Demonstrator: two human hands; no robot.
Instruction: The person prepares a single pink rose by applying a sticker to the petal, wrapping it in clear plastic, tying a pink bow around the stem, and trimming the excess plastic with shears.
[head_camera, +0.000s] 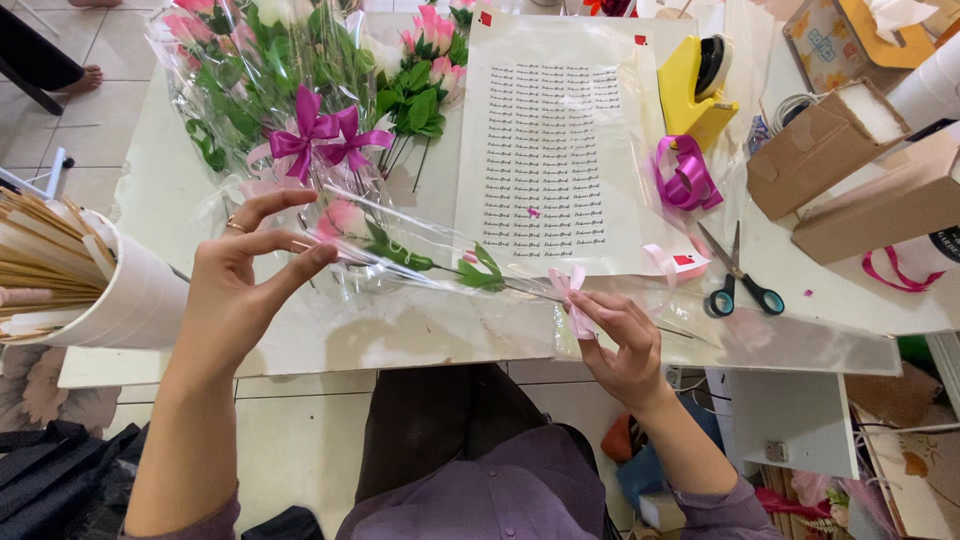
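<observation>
A single pink artificial flower (345, 218) with green leaves lies across the table inside a clear plastic sleeve (420, 255). My left hand (235, 290) pinches the sleeve at the flower-head end with thumb and forefinger. My right hand (620, 335) grips the stem end, where a light pink ribbon bow (572, 290) is tied around the sleeve. The thin stem (670, 330) sticks out past my right hand.
Wrapped pink flowers with purple bows (325, 135) lie at the back left. A sheet of stickers (550, 150), yellow tape dispenser (695, 85), purple ribbon roll (685, 180), scissors (735, 280) and cardboard boxes (830, 150) lie right. A white bucket of sticks (90, 290) stands left.
</observation>
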